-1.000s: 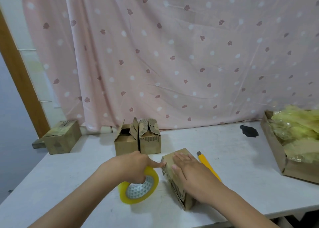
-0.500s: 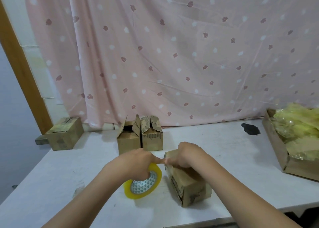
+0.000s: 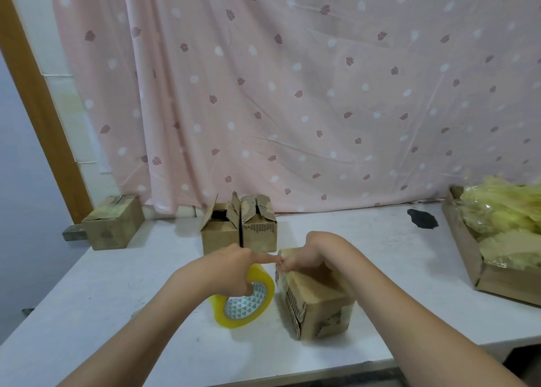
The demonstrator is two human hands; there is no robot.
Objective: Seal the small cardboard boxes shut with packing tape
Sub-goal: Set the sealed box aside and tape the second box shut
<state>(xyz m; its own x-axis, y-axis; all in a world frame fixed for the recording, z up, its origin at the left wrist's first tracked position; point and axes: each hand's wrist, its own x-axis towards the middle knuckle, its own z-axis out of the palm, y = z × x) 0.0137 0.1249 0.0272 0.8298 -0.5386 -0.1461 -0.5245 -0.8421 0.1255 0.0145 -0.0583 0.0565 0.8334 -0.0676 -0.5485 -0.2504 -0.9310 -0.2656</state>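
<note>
A small closed cardboard box (image 3: 317, 301) lies on the white table (image 3: 117, 298) in front of me. My left hand (image 3: 231, 269) grips a yellow roll of packing tape (image 3: 248, 301) standing on edge just left of the box, its index finger stretched toward the box's far left corner. My right hand (image 3: 310, 255) is curled over that far top edge, its fingertips pinching at the corner where the left finger meets it. Two more small boxes (image 3: 238, 231) with flaps open stand side by side behind.
A closed small box (image 3: 112, 224) sits at the far left of the table. A shallow cardboard tray (image 3: 468, 252) with crumpled yellowish plastic stands at the right edge. A dark patch (image 3: 421, 218) marks the table near it. A pink patterned curtain (image 3: 292, 93) hangs behind.
My right hand went from lying flat on the box top to curling over the far edge and pinching at the corner. The yellow knife beside the box is now hidden.
</note>
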